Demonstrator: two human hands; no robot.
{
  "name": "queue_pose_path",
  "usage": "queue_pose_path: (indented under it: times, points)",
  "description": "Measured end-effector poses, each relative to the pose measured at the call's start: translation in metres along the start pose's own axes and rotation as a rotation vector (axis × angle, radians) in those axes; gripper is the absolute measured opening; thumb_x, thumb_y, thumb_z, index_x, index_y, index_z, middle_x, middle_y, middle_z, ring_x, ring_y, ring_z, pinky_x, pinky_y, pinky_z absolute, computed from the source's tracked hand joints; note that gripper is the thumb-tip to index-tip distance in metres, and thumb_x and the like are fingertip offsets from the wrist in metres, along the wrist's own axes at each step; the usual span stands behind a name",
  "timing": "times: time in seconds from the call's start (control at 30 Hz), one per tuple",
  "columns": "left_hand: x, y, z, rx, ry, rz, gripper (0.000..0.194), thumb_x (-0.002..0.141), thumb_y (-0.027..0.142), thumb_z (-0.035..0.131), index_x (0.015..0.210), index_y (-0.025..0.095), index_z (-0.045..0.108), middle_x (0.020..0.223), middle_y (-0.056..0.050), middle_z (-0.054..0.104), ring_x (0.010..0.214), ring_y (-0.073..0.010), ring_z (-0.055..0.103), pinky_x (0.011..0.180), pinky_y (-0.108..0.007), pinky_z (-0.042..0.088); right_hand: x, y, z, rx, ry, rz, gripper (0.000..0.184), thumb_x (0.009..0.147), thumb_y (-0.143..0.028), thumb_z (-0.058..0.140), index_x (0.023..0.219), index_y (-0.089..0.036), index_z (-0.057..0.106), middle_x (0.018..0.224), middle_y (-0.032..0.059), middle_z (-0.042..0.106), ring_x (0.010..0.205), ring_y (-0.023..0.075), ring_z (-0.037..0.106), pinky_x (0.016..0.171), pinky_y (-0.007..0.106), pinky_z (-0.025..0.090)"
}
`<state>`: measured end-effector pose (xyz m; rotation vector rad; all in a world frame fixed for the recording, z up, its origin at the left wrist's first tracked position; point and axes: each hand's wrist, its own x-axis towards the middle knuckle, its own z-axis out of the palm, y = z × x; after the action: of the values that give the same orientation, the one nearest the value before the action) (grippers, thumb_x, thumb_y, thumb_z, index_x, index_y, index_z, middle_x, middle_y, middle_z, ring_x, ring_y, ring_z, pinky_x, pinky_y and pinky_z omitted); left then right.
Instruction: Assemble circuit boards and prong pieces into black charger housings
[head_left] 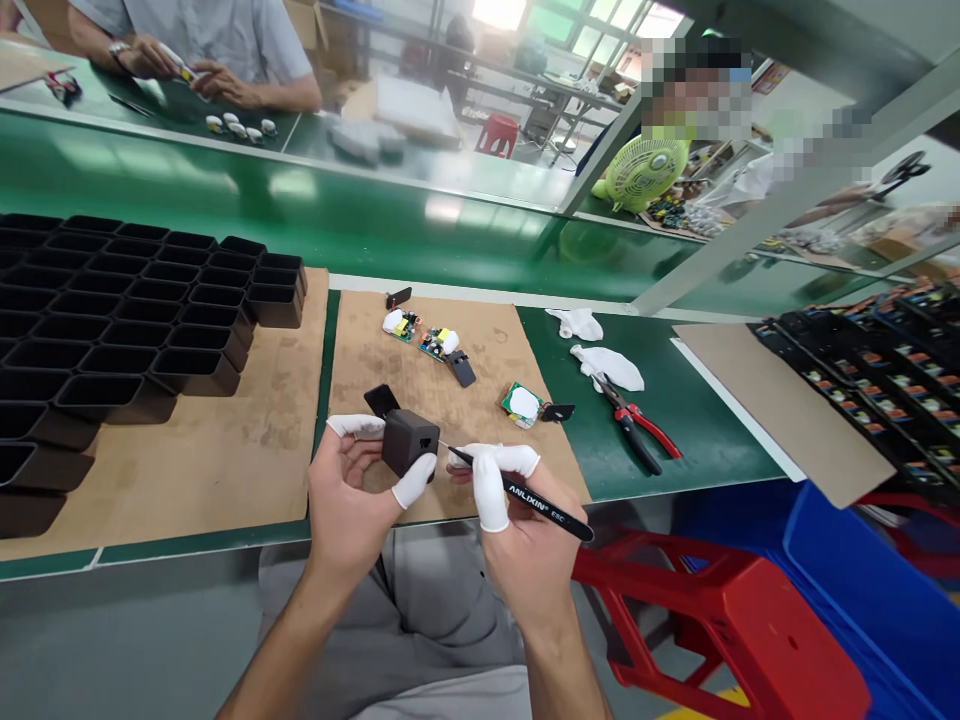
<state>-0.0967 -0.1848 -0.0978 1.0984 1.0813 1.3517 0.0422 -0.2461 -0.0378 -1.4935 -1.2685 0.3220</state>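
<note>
My left hand [352, 490], with white finger cots on thumb and forefinger, grips a black plastic adapter housing [405, 440] with a small port opening facing right. A flat black piece [381, 400] sticks out at the housing's far left. Closed around black tweezers [544, 508] is my right hand [517, 520], also in finger cots; the tips point at the port side of the housing. Whether they touch it I cannot tell. Beyond my hands, two circuit boards [401, 323] lie on the cardboard mat [375, 370], and another circuit board [523, 404] with a black end piece lies to the right.
Rows of black housings [112, 395] stand at left. Red-handled pliers [637, 425] and white finger cots [611, 367] lie at right, before stacked trays of boards [862, 370]. A red stool [750, 610] stands below. Across the bench, a person's hands [217, 85] hold a small part.
</note>
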Motion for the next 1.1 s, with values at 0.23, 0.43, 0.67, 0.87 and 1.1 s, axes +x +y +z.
queue_pose_path:
  times: [0.23, 0.43, 0.67, 0.87, 1.1]
  points:
    - [-0.001, 0.002, 0.000, 0.009, -0.009, -0.001, 0.052, 0.072, 0.027, 0.103, 0.107, 0.023, 0.065, 0.104, -0.001, 0.077, 0.093, -0.0164, 0.079, 0.089, -0.025, 0.066, 0.002, -0.002, 0.004, -0.018, -0.038, -0.043, 0.016, 0.107, -0.019, 0.072, 0.095, -0.023, 0.081, 0.087, 0.0004, 0.086, 0.077, 0.0176, 0.083, 0.075, 0.027, 0.067]
    - [-0.001, 0.002, 0.001, 0.050, 0.006, 0.019, 0.052, 0.073, 0.034, 0.103, 0.107, 0.023, 0.065, 0.104, -0.003, 0.076, 0.094, -0.0195, 0.080, 0.089, -0.029, 0.068, 0.005, -0.003, 0.008, -0.073, -0.029, -0.072, 0.017, 0.106, -0.021, 0.072, 0.091, -0.023, 0.079, 0.080, -0.0008, 0.081, 0.069, 0.0168, 0.077, 0.068, 0.027, 0.066]
    - [-0.003, 0.001, 0.001, 0.049, 0.004, 0.040, 0.048, 0.076, 0.029, 0.101, 0.108, 0.023, 0.066, 0.106, -0.003, 0.076, 0.095, -0.0199, 0.079, 0.089, -0.030, 0.068, 0.009, -0.003, 0.009, -0.040, -0.026, -0.110, 0.019, 0.106, -0.015, 0.071, 0.092, -0.023, 0.080, 0.083, -0.0001, 0.081, 0.072, 0.0160, 0.076, 0.069, 0.026, 0.065]
    - [-0.004, -0.001, 0.001, 0.060, 0.009, 0.042, 0.051, 0.073, 0.030, 0.103, 0.108, 0.023, 0.066, 0.105, -0.002, 0.077, 0.096, -0.0194, 0.079, 0.091, -0.030, 0.066, 0.005, 0.000, 0.009, -0.064, -0.048, -0.110, 0.019, 0.107, -0.015, 0.071, 0.091, -0.024, 0.076, 0.080, -0.0025, 0.075, 0.070, 0.0136, 0.072, 0.068, 0.024, 0.061]
    - [-0.006, -0.005, 0.007, 0.052, 0.033, 0.011, 0.049, 0.076, 0.032, 0.100, 0.110, 0.026, 0.066, 0.109, -0.005, 0.077, 0.102, -0.0259, 0.080, 0.096, -0.042, 0.068, 0.005, 0.015, 0.008, -0.258, -0.088, -0.100, 0.028, 0.111, -0.028, 0.067, 0.136, -0.023, 0.078, 0.109, 0.0074, 0.089, 0.095, 0.0240, 0.088, 0.085, 0.033, 0.071]
